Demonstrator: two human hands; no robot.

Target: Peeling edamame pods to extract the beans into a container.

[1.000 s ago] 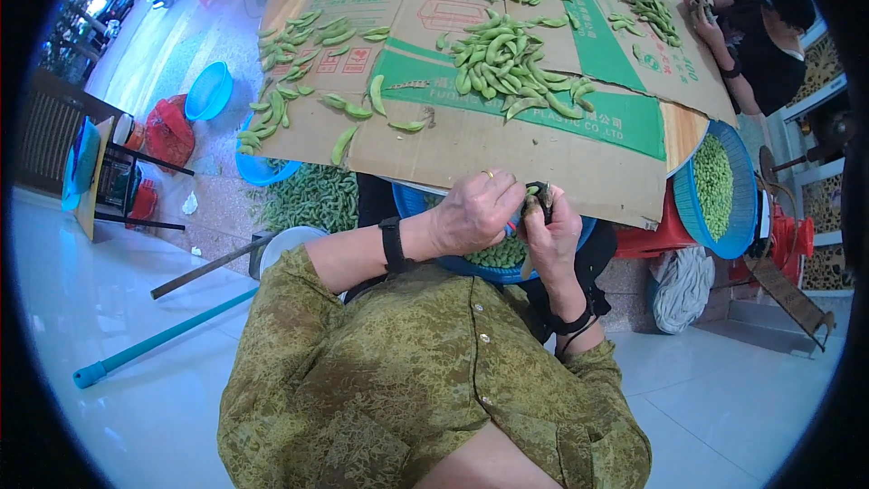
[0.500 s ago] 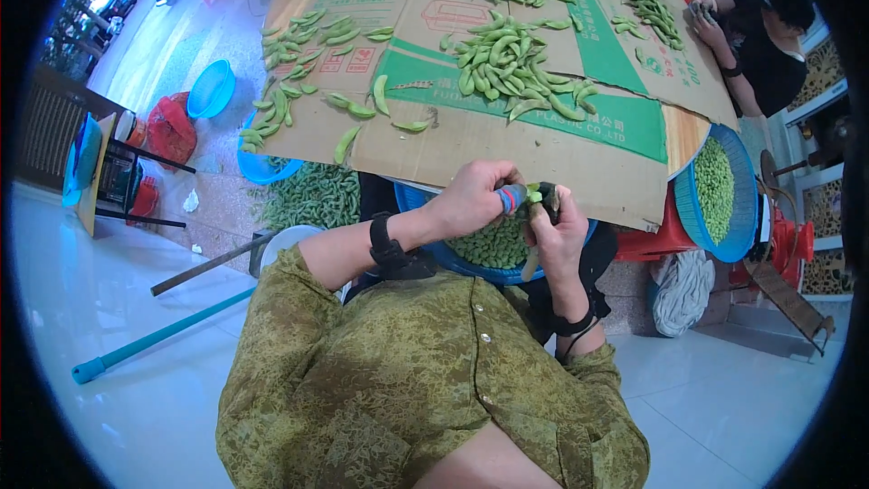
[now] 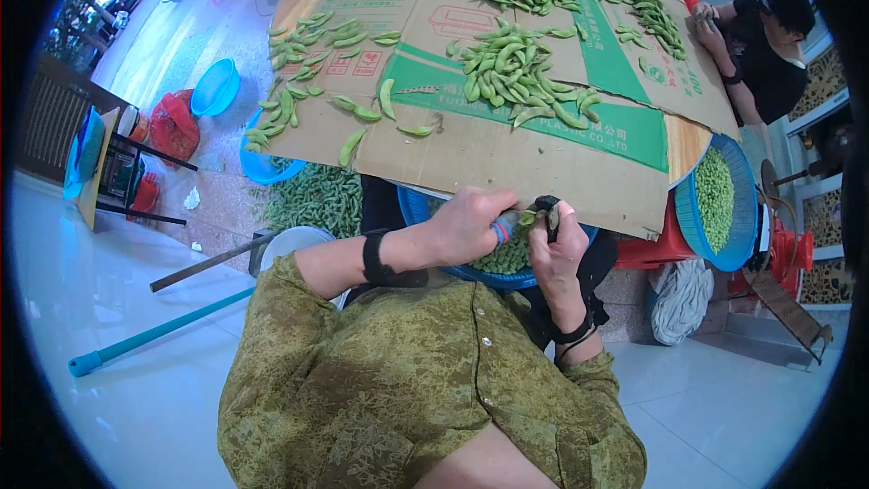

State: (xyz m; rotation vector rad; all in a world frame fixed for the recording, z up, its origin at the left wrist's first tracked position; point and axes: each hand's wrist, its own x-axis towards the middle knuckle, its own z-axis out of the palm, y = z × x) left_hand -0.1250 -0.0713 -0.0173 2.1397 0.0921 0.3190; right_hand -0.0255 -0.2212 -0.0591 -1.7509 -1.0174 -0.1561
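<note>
My left hand (image 3: pixel 464 228) and my right hand (image 3: pixel 558 252) are pinched close together over my lap, just off the table's near edge. Between their fingertips is a green bean pod (image 3: pixel 527 216), mostly covered by the fingers. Blue and red wrapping shows on a left digit, and something black covers a right fingertip. Right below the hands, a blue basket (image 3: pixel 412 208) holds shelled green beans (image 3: pixel 505 258). On the cardboard (image 3: pixel 434 158) in front lie a pile of pods (image 3: pixel 507 63) and several loose pods (image 3: pixel 362 109).
Another person (image 3: pixel 765 45) handles something at the table's right. A second blue basket of beans (image 3: pixel 715 199) stands below that side. Pods heap on the floor (image 3: pixel 317 201) at left, near a white bucket (image 3: pixel 294 240) and a teal pole (image 3: pixel 163 333).
Both hands have dropped slightly. The right fingers have turned and the pod shows less; the pale strip that hung below the right hand is no longer visible.
</note>
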